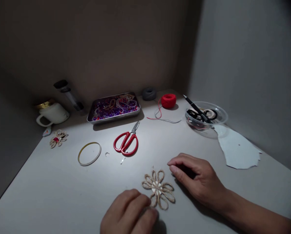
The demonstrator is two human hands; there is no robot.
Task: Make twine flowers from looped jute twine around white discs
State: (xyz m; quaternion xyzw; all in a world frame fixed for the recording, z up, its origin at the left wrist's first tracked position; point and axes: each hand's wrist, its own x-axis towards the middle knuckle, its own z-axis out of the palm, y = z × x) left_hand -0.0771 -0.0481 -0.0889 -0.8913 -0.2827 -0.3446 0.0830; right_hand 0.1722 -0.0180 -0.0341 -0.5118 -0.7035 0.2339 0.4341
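A flower of looped brown twine (pixel 170 196) lies on the table, with a white round piece (pixel 156 188) at its middle under the crossing strands. My left hand (pixel 129 213) is at its lower left, fingers curled and closed, fingertips beside or touching a lower petal. Whatever those fingers may hold is hidden. To the right of the flower rests my right hand (pixel 199 177). Its thumb and index tips come together, and nothing shows between them. Above the flower lie red-handled scissors (pixel 129 143), closed, with a small white scrap (pixel 122 161) nearby.
A metal tray (pixel 116 116) of beads stands at the back, beside grey (pixel 149 93) and red thread balls (pixel 168 101). To the right are a clear bowl (pixel 222 117) with a pen and white sheet (pixel 238 149). A bangle (pixel 80 161), finished-looking flower (pixel 59 139) and mug (pixel 55 113) lie left.
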